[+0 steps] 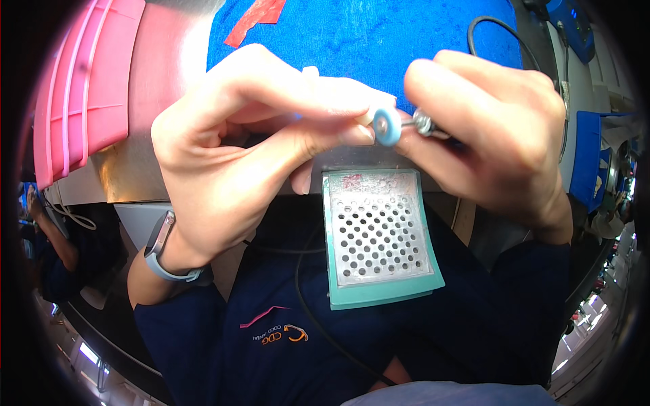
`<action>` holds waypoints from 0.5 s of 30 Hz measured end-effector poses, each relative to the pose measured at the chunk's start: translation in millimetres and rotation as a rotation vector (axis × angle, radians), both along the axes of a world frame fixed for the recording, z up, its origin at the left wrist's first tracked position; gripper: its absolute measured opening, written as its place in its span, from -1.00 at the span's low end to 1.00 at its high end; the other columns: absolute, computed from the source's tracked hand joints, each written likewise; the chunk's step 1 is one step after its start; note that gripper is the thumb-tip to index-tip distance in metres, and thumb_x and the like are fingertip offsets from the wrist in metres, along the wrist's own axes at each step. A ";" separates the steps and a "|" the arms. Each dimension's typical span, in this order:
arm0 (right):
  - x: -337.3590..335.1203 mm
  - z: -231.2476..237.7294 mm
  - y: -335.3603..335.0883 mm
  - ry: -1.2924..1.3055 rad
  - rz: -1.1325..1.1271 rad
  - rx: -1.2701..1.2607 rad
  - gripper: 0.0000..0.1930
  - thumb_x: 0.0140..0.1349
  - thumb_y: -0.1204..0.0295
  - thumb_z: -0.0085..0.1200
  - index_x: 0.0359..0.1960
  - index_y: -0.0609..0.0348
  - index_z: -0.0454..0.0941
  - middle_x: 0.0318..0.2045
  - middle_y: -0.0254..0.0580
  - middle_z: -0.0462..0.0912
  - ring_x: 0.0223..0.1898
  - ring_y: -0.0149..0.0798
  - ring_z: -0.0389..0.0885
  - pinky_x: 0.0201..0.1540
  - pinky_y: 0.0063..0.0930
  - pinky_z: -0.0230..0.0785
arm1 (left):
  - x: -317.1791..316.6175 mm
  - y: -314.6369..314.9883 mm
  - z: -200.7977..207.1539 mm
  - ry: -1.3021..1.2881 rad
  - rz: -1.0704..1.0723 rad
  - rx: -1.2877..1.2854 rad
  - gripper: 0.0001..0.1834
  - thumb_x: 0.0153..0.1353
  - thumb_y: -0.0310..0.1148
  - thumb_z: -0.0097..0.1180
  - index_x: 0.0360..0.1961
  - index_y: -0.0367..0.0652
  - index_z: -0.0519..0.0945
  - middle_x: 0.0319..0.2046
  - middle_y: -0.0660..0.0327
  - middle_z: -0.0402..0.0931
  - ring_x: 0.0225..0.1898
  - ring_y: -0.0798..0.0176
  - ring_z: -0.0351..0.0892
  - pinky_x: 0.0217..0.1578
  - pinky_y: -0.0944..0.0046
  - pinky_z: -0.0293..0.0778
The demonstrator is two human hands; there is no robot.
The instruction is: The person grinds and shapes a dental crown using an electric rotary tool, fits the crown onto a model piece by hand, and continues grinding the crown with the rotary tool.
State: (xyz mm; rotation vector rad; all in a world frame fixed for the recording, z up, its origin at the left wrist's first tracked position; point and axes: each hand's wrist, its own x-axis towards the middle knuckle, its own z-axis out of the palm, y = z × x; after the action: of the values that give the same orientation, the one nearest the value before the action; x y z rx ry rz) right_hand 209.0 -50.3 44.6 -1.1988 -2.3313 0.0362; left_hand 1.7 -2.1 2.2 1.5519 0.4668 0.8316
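Seen from the middle of the view, a dark navy shirt fills 6 o'clock, and a blue towel lies at 12, its far edge cut off. The left hand, at 10, presses thumb and forefinger together on a small pale piece; the fingertips cover most of it, so its shape is hard to make out. The right hand, at 2, is curled round a rotary tool, hiding all but its metal nose. Farther out at 10, the dark rim crops a ribbed pink tray. A teal box with a perforated metal top sits at 4; a reddish mark on that top is illegible. Near 9, a co-worker is partly cut off. A grey wristband lies between 8 and 9, and a torn red strip at 11. The shirt bears an orange-and-white emblem with lettering at 7. A light-blue disc tips the tool at 1, right beside the pale piece; whether they touch is unclear.
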 end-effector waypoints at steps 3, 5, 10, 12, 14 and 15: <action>3.3 6.7 1.9 -0.074 -0.016 -0.098 -0.76 -0.16 0.51 0.35 -0.50 0.24 0.49 -0.69 -0.25 0.37 -0.73 -0.28 0.37 -0.70 -0.44 0.16 | 0.0 1.2 -1.1 0.004 0.024 -0.011 -0.84 0.16 -0.75 0.06 -0.30 -0.30 0.45 -0.25 -0.14 0.63 -0.55 0.42 0.57 -0.67 0.54 0.41; 1.5 2.3 0.9 -0.046 0.002 -0.062 -0.76 -0.15 0.52 0.34 -0.50 0.24 0.49 -0.69 -0.25 0.36 -0.73 -0.27 0.37 -0.70 -0.44 0.16 | -1.5 2.3 0.3 0.010 -0.013 0.008 -0.85 0.17 -0.75 0.05 -0.29 -0.30 0.45 -0.22 -0.16 0.62 -0.57 0.43 0.55 -0.68 0.54 0.39; 7.4 -3.1 11.8 0.072 -0.025 0.007 -0.80 -0.04 0.52 0.33 -0.47 0.27 0.52 -0.66 -0.24 0.42 -0.68 -0.34 0.41 -0.64 -0.48 0.22 | 1.1 1.2 -6.3 -0.049 0.094 0.046 -0.86 0.22 -0.68 0.04 -0.22 -0.28 0.43 -0.17 -0.12 0.61 -0.59 0.45 0.52 -0.68 0.56 0.35; 14.6 -3.5 14.1 -0.030 -0.218 -0.027 -0.82 -0.01 0.54 0.30 -0.34 0.25 0.60 -0.54 -0.19 0.56 -0.54 -0.28 0.53 -0.47 -0.48 0.37 | 2.5 0.7 -5.1 -0.100 0.146 0.029 -0.86 0.25 -0.64 0.04 -0.18 -0.27 0.42 -0.15 -0.09 0.61 -0.59 0.46 0.51 -0.67 0.57 0.33; 30.9 -8.9 21.9 -0.051 -0.211 -0.028 -0.83 0.05 0.43 0.27 -0.39 0.23 0.55 -0.55 -0.16 0.54 -0.53 -0.14 0.54 -0.43 -0.39 0.41 | 5.5 -0.3 0.2 -0.008 0.202 -0.037 -0.85 0.30 -0.56 0.03 -0.11 -0.25 0.41 -0.11 -0.06 0.61 -0.60 0.46 0.50 -0.66 0.57 0.31; 33.6 -10.0 25.7 -0.055 -0.210 -0.013 -0.82 0.07 0.39 0.25 -0.42 0.22 0.54 -0.55 -0.14 0.54 -0.52 -0.09 0.54 -0.41 -0.35 0.42 | 5.2 -0.2 0.9 -0.002 0.188 -0.032 -0.85 0.32 -0.53 0.02 -0.10 -0.25 0.41 -0.10 -0.06 0.60 -0.60 0.45 0.50 -0.63 0.57 0.32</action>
State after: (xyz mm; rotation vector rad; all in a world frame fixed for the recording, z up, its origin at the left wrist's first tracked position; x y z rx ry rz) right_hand 242.6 -24.6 34.7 -1.4614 -2.2418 -0.0563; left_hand 6.8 -2.3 3.1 1.4936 0.6284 0.9649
